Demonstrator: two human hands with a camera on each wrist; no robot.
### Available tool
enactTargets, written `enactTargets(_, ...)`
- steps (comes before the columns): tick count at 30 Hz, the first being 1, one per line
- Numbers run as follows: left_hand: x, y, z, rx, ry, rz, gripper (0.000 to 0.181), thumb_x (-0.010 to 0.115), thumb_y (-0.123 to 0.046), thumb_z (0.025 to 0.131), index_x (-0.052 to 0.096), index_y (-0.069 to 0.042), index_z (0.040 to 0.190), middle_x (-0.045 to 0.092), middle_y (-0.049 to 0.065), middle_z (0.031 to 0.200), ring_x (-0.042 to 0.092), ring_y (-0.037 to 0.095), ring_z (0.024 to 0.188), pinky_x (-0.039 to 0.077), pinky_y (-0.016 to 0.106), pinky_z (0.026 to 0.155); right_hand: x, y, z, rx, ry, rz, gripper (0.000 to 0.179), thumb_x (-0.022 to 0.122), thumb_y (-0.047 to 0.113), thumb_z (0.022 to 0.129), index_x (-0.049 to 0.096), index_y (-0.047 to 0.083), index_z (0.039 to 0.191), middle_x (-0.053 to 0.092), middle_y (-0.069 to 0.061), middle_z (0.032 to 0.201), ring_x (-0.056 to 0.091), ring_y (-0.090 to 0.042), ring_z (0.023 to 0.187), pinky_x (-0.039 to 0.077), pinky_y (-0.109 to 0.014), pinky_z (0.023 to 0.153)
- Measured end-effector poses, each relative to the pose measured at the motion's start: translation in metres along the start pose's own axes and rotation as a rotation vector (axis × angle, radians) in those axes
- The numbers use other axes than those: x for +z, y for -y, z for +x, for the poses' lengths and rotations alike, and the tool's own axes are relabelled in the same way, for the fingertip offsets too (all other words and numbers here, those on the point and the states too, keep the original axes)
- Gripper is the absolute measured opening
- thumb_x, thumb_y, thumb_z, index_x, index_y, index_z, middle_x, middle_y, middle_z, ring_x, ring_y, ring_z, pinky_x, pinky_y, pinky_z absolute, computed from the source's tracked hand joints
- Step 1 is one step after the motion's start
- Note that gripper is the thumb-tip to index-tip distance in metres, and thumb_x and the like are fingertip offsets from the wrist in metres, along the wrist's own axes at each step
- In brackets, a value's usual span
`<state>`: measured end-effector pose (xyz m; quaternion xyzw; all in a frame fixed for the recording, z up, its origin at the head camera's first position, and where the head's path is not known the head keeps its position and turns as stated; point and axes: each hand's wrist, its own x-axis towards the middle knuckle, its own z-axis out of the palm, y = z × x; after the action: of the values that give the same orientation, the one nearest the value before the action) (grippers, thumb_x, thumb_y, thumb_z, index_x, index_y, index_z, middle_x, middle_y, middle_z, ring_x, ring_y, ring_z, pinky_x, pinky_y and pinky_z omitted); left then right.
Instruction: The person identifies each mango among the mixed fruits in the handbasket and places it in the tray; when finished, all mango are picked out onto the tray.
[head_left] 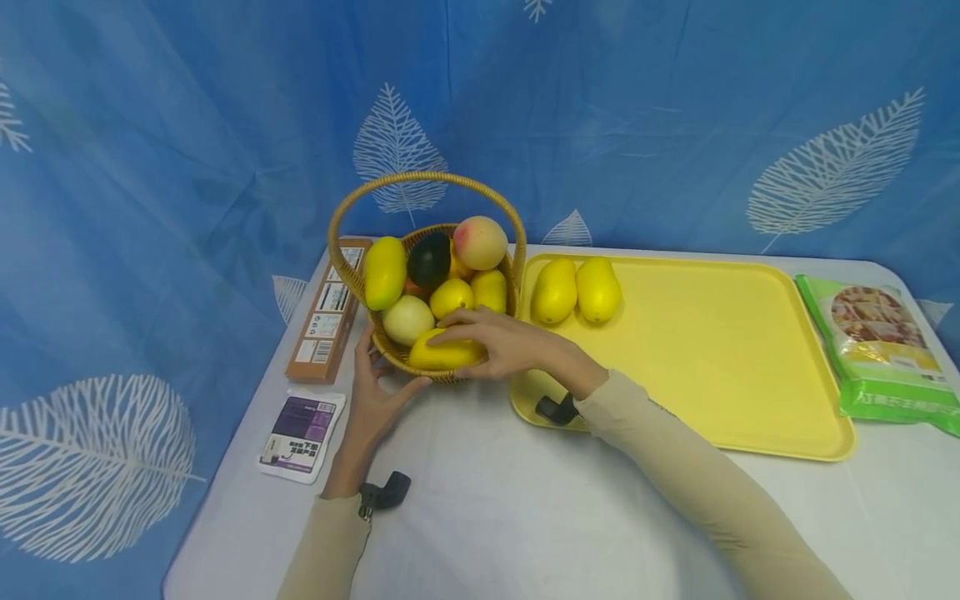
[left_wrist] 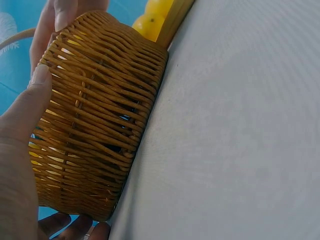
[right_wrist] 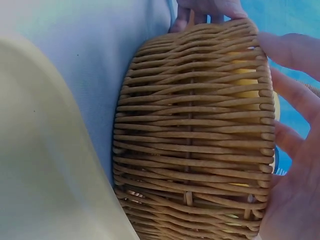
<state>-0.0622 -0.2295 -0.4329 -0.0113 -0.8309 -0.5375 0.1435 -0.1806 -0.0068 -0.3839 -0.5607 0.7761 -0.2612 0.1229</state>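
A wicker basket [head_left: 431, 377] with a tall hoop handle stands at the back of the table, filled with fruit. My left hand [head_left: 375, 402] holds its near left side, thumb at the rim and fingers around the wall, as the left wrist view shows. Over the near right rim reaches my right hand [head_left: 498, 340], gripping a yellow mango [head_left: 435, 353] that lies at the front of the basket. Around it sit a green-yellow mango [head_left: 385, 271], a dark green fruit [head_left: 430, 260], a peach [head_left: 480, 242], a pale round fruit [head_left: 408, 320] and several yellow fruits.
Right of the basket lies a yellow tray [head_left: 705, 350] bearing two yellow mangoes [head_left: 576, 290]. A green food packet [head_left: 885, 346] is at the far right. To the left are a long brown box [head_left: 327, 312] and a white-and-purple packet [head_left: 302, 437]. A blue curtain [head_left: 637, 125] hangs behind.
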Motion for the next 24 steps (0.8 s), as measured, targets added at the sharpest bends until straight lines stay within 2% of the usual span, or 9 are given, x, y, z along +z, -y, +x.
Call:
enactTargets(4,-0.001,-0.012,-0.001,0.008,0.006,-0.001,0.102,0.079,0.002,0.076,0.012,0.003,0.153,0.024,0.028,0.154,0.039,0.051,0.129,0.04,0.062,0.094,0.0,-0.005,0.001,-0.005,-0.002,0.013,0.051,0.067,0.032,0.092,0.055,0.021,0.14,0.047,-0.011,0.147,0.041,-0.027,0.135,0.032,-0.048,0.114)
enactTargets(11,-0.001,-0.012,-0.001,0.021,-0.001,-0.011,0.103,0.079,0.003,0.075,0.012,0.004,0.153,0.025,0.029,0.153,0.039,0.053,0.128,0.041,0.063,0.093,-0.003,-0.009,0.0,-0.001,-0.023,0.08,0.043,0.066,0.024,0.091,0.062,0.019,0.133,0.053,-0.008,0.143,0.042,-0.03,0.132,0.034,-0.048,0.112)
enactTargets(17,-0.001,-0.011,-0.002,0.024,-0.007,-0.021,0.103,0.079,0.005,0.074,0.013,0.005,0.153,0.025,0.03,0.152,0.039,0.053,0.127,0.04,0.063,0.092,-0.004,-0.011,0.001,-0.001,-0.033,0.104,0.043,0.068,0.024,0.089,0.063,0.017,0.132,0.054,-0.008,0.141,0.044,-0.03,0.132,0.034,-0.048,0.113)
enactTargets(20,-0.001,-0.01,-0.002,0.028,-0.007,-0.022,0.104,0.079,0.005,0.074,0.013,0.005,0.153,0.025,0.03,0.153,0.04,0.053,0.127,0.04,0.063,0.092,-0.005,-0.011,-0.002,0.005,-0.07,0.109,0.043,0.07,0.025,0.087,0.065,0.018,0.129,0.056,-0.006,0.14,0.046,-0.027,0.13,0.036,-0.046,0.111)
enactTargets(24,-0.001,-0.011,0.0,0.037,-0.001,-0.018,0.104,0.079,0.004,0.074,0.012,0.005,0.153,0.024,0.03,0.153,0.039,0.053,0.128,0.041,0.063,0.093,-0.011,-0.007,-0.009,-0.019,-0.159,0.151,0.042,0.072,0.025,0.085,0.066,0.019,0.126,0.057,-0.004,0.139,0.047,-0.025,0.13,0.037,-0.046,0.11)
